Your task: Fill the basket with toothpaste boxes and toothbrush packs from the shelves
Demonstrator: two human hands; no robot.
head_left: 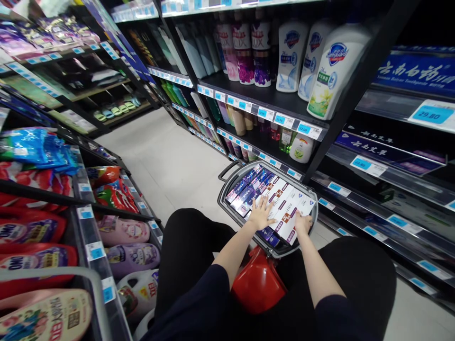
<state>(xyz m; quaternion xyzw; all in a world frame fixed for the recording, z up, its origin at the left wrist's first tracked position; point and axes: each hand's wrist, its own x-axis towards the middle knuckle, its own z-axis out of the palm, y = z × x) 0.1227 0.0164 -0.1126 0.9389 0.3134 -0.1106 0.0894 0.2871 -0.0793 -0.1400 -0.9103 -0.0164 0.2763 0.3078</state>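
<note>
Pressing my left hand [261, 213] flat, fingers spread, on the boxes [280, 208] filling the grey basket [227, 189] ahead of my knees. My right hand [303, 222] is gripping a white box's near end.

The aisle is lit evenly from overhead, and the pale floor [167, 156] is rendered bright. Sheen is seen on the white bottles [322, 61] and on the pouches at left [31, 227]. The lower right shelves [391, 208] are left dim. Strong bending is shown at the edges, where shelf lines curve. Distant labels appear softened, perhaps by blur.
</note>
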